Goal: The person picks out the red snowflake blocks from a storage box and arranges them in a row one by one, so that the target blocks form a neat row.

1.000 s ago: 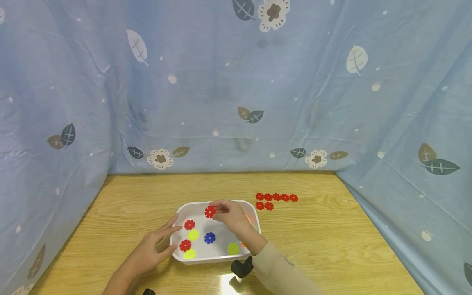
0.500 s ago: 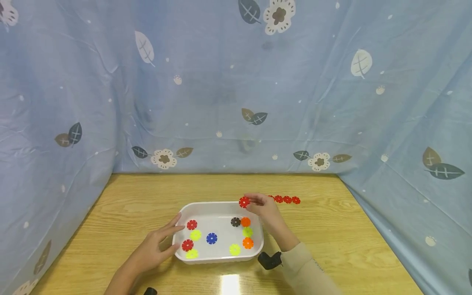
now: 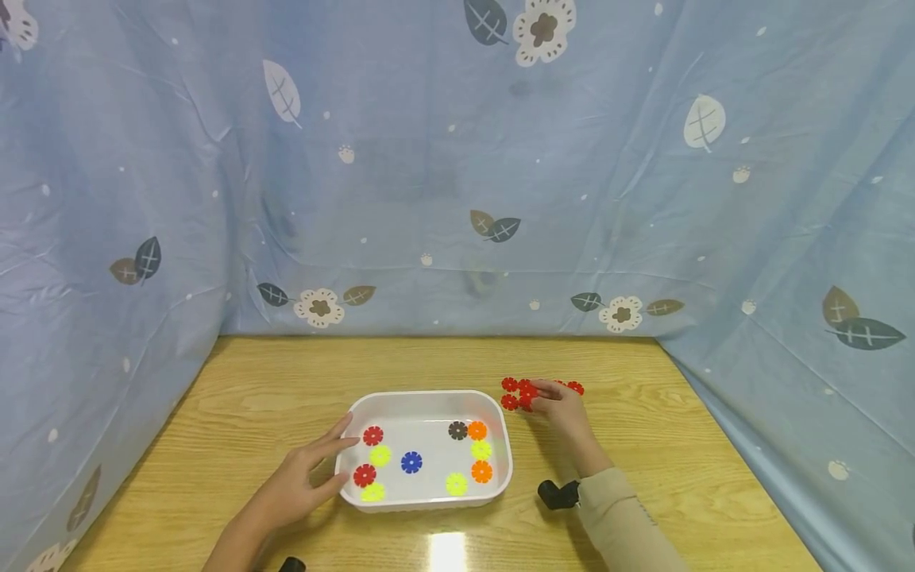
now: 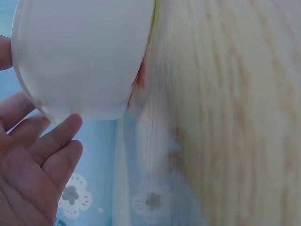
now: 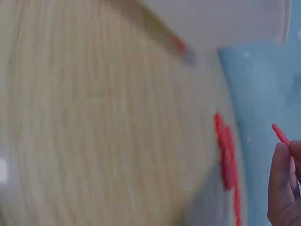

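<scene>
My right hand (image 3: 565, 413) pinches a red notched plastic disc (image 5: 281, 133) between thumb and fingertips, edge-on in the right wrist view. It hovers over two rows of red notched discs (image 3: 509, 384) on the table; the hand hides part of them. My left hand (image 3: 303, 481) rests its spread fingers and thumb against the left end of a white tray (image 3: 400, 403). In the left wrist view those fingertips touch the tray's wall (image 4: 84, 61). Inside the tray lie several discs: a blue one (image 3: 411, 462), a dark brown one (image 3: 457, 430), and red, yellow and orange ones.
The wooden table (image 3: 643, 445) runs back to a blue patterned curtain (image 3: 429, 175), which also closes off both sides. A black wrist-camera piece (image 3: 557, 494) sits by the right wrist. Light glares on the table (image 3: 447, 548) in front of the tray.
My right hand has carried the red disc out of the tray, rightward over its rim, to the red rows. My left hand stays at the tray's left end.
</scene>
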### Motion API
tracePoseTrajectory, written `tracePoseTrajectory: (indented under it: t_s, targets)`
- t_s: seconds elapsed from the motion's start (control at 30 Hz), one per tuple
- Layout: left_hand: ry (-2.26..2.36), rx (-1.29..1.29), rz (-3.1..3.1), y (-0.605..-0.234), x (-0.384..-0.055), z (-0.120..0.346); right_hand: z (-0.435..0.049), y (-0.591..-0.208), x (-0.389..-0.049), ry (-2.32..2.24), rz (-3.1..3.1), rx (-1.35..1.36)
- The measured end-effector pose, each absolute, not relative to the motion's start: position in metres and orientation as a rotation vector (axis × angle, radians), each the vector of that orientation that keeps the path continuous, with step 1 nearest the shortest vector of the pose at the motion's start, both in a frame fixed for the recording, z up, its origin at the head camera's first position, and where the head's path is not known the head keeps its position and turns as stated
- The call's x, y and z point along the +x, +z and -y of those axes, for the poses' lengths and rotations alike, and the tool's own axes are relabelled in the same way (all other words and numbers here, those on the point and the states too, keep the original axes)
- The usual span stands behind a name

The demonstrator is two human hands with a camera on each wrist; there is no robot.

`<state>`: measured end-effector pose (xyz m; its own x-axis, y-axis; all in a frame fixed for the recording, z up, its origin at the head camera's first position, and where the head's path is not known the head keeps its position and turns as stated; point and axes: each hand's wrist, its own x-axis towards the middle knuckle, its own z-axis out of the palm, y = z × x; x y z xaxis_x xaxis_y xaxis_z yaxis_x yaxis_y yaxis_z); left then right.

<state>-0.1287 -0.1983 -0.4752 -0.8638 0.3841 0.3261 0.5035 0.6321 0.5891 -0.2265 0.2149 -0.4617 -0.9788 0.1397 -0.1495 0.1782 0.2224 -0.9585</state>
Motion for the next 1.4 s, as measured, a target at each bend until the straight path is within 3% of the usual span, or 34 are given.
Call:
tracePoseTrajectory:
  t_s: [0.63,1.03,1.4]
  targets:
    - [-1.029,-0.748,2.670,-0.475,-0.128,0.198,-0.242,-0.481,-0.227,-1.828,-2.497,0.440]
    - [-1.028,-0.744,2.670,-0.477,-0.127,0.198,-0.239,-0.483,-0.226,-1.392,-2.872,0.371]
    - [-1.035,-0.715,2.695,-0.475,-0.127,0.198,-0.239,-0.483,-0.223,-1.408,-2.903,0.361]
